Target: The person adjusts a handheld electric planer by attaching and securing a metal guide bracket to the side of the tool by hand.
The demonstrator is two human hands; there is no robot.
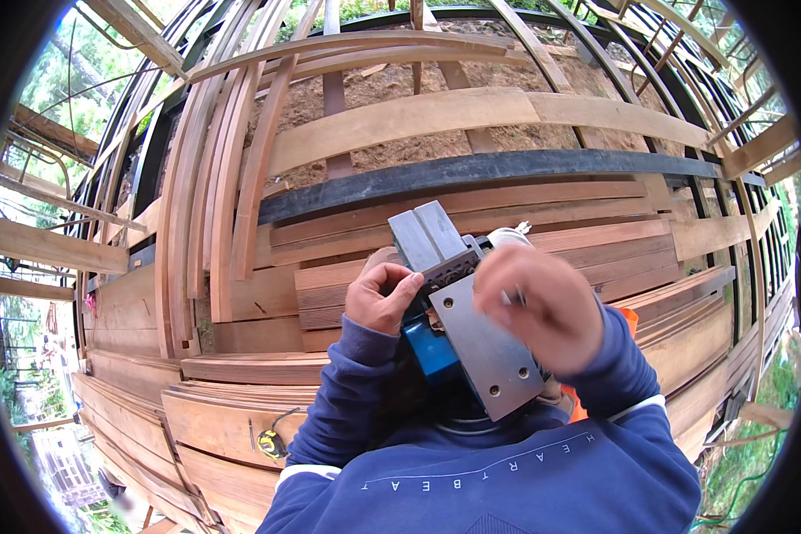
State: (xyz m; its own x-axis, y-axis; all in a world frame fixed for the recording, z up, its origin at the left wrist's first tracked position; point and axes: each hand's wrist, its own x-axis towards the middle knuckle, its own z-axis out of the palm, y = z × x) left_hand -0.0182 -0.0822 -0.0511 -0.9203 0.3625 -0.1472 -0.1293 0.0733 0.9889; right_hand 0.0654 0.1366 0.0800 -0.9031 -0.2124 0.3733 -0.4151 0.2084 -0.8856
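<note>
An electric hand planer (494, 356) lies sole up in front of my body, with a long grey metal plate, a shorter front plate (425, 233) and a blue body (433, 351). Between the two plates shows the dark cutter drum (454, 271). My left hand (378, 298) is closed in a pinch at the drum's left end, thumb and forefinger touching it. Over the upper right of the long plate hangs my right hand (547, 307), blurred by motion. Its fingers are curled around something small, too smeared to name.
Stacked wooden boards (356, 298) lie ahead and on both sides. A yellow-black tape measure (271, 442) rests on boards at my left. Long planks (227, 178) run away at the left. A black beam (498, 167) crosses farther out, over a frame above bare soil.
</note>
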